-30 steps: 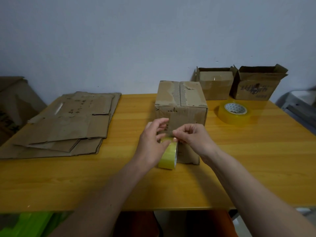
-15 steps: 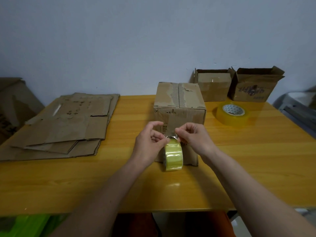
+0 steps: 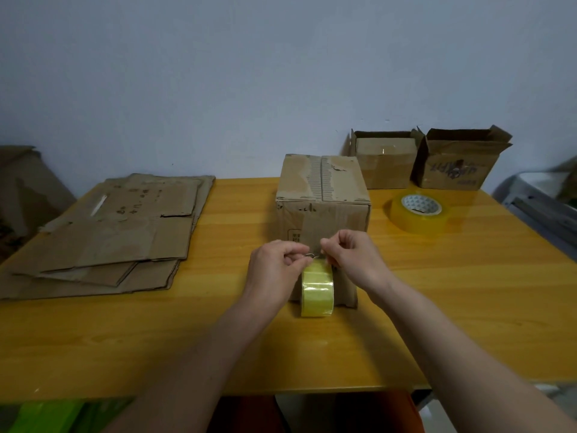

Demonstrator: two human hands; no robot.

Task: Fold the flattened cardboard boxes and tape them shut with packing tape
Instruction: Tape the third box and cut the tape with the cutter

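Note:
A folded cardboard box (image 3: 321, 195) stands in the middle of the wooden table (image 3: 437, 292), top flaps closed. In front of its near face a small yellow tape roll (image 3: 317, 292) stands on edge, hanging from a short strip of clear tape. My left hand (image 3: 278, 270) pinches that strip from the left and my right hand (image 3: 352, 257) pinches it from the right, fingertips almost meeting just above the roll. A pile of flattened cardboard boxes (image 3: 118, 232) lies on the left of the table.
A bigger roll of yellowish tape (image 3: 418, 214) lies flat to the right of the box. Two open-topped cardboard boxes (image 3: 385, 160) (image 3: 459, 164) stand against the wall at the back right. More cardboard (image 3: 22, 189) leans beyond the table's left edge.
The tape roll has turned to face me and dropped lower in front of the box. Both hands moved from gripping the roll to pinching the strip above it.

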